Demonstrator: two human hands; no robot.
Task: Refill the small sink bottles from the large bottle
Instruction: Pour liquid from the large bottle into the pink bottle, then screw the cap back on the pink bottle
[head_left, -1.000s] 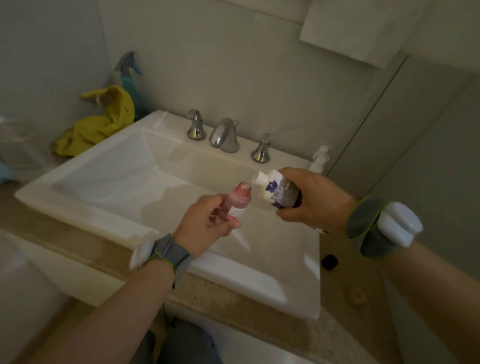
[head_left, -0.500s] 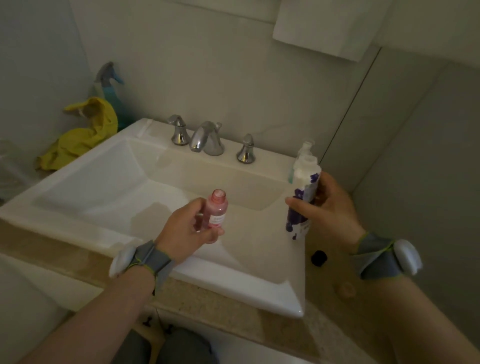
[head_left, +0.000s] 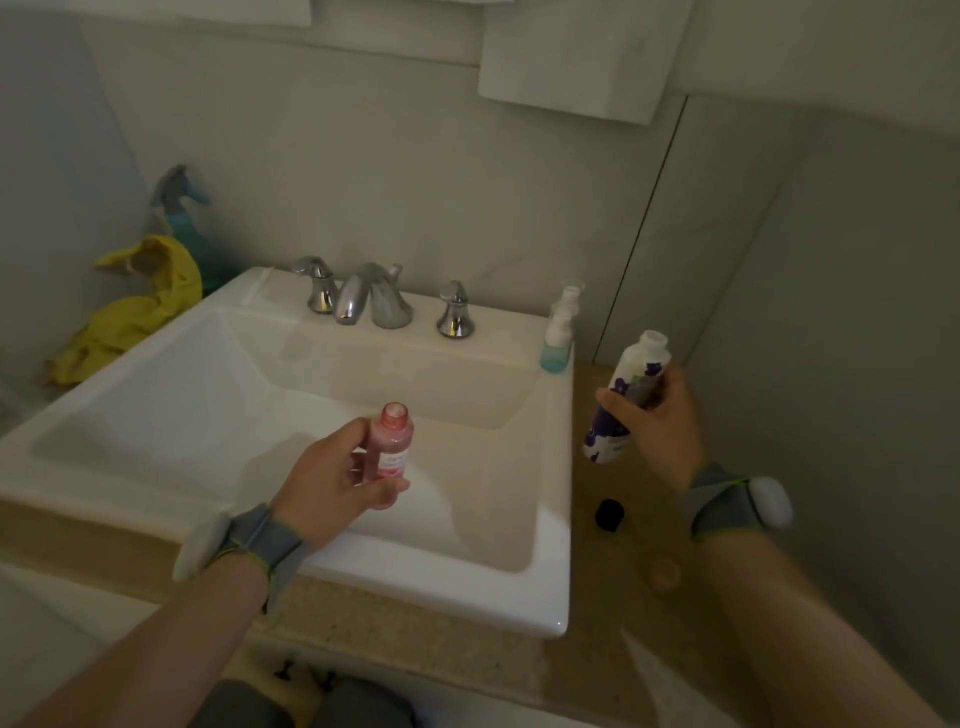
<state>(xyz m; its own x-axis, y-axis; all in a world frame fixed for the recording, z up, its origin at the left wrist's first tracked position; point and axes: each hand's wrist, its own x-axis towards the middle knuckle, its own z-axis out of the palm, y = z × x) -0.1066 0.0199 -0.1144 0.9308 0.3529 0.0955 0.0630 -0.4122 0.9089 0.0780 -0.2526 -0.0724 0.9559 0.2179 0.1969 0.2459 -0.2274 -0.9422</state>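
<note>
My left hand (head_left: 332, 486) grips a small pink bottle (head_left: 390, 442), uncapped and upright, over the front of the white sink (head_left: 550, 587). My right hand (head_left: 657, 431) holds the large white bottle with purple flowers (head_left: 626, 397) nearly upright, its mouth open, above the counter just right of the sink. A small bottle with blue liquid and a white pump top (head_left: 560, 332) stands on the sink's back right corner. A black cap (head_left: 609, 514) and a small pinkish cap (head_left: 665, 571) lie on the counter below my right hand.
A chrome faucet (head_left: 363, 299) with two handles sits at the sink's back. Left of the sink lie a yellow cloth (head_left: 140, 306) and a blue spray bottle (head_left: 182, 218). The speckled counter (head_left: 613, 654) runs to the wall on the right.
My right hand has tipped the large bottle back upright and carried it away from the pink bottle to the right of the sink. The left hand kept the pink bottle over the basin.
</note>
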